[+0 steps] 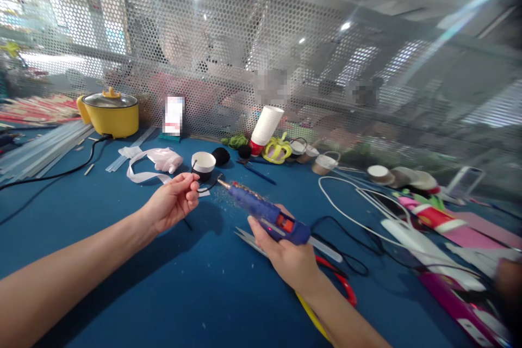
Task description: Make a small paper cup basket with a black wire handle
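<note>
Glue gun [265, 212], blue with an orange trigger, gripped in the right hand [285, 253] above the blue table [101, 228], nozzle aimed up-left toward the left hand [173, 204]. Right fingers wrapped around the gun's handle, a clear glue stick jutting from its back end. Left fingertips pinched shut on a thin black strand, too fine to identify, hanging below the hand. Just beyond that hand, a small paper cup [203, 164] with a black base, standing upright. Farther back: yellow pot [110, 113] with a lid, white ribbon [141, 168], stack of white cups [265, 128] tilted over. Scissors [248, 239] lay flat under the right hand, red-handled pliers [340, 280] beside the wrist. No brand or lettering legible anywhere; the card by the mesh wall blurred out.
</note>
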The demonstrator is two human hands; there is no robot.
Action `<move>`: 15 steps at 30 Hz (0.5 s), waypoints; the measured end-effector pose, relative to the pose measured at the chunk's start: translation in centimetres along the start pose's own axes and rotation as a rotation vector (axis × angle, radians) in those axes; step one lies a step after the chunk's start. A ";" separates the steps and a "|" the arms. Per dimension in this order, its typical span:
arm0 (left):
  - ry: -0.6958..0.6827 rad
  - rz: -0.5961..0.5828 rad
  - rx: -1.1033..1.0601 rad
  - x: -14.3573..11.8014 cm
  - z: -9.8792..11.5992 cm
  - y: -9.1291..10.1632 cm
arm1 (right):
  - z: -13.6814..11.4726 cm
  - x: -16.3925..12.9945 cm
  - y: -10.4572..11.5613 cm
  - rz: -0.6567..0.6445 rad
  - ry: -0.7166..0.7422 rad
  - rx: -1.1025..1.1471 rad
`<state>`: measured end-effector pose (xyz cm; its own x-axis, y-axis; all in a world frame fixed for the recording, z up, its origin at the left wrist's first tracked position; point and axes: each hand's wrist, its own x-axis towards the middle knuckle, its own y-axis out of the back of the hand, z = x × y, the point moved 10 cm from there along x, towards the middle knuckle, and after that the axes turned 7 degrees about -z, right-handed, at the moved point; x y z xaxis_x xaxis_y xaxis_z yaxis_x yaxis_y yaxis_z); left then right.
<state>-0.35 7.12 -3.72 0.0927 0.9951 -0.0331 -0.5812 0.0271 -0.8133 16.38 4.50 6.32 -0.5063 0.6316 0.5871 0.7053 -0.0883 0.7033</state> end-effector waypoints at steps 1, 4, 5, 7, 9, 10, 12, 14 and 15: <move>0.000 0.001 0.001 0.0 0.0 0.0 | 0.0 -0.1 -0.2 -0.011 0.006 0.001; 0.003 0.004 0.008 0.0 0.0 0.0 | 0.0 -0.3 -0.4 -0.004 0.041 -0.024; 0.004 0.006 0.012 0.0 0.0 0.0 | 0.1 -0.3 -0.3 0.011 0.048 -0.034; 0.006 0.007 0.019 0.0 0.0 0.0 | 0.1 -0.4 -0.2 0.030 0.063 -0.045; 0.007 0.005 0.025 0.0 0.0 0.0 | 0.4 -0.5 -0.2 0.031 0.049 -0.038; 0.007 0.003 0.026 0.0 -0.1 0.0 | 0.6 -0.6 -0.2 0.032 0.031 -0.032; 0.008 -0.006 0.026 -0.1 -0.1 -0.1 | 1.1 -0.7 -0.2 0.035 -0.016 -0.023; 0.006 -0.013 0.027 -0.1 -0.1 -0.1 | 1.5 -0.8 -0.4 0.016 -0.053 -0.005; 0.004 -0.012 0.027 -0.1 -0.1 -0.1 | 1.5 -0.7 -0.5 -0.002 -0.068 0.011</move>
<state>-0.26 7.06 -3.68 0.1027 0.9944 -0.0260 -0.6017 0.0413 -0.7976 17.14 5.28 4.90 -0.4733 0.6826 0.5569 0.7101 -0.0785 0.6997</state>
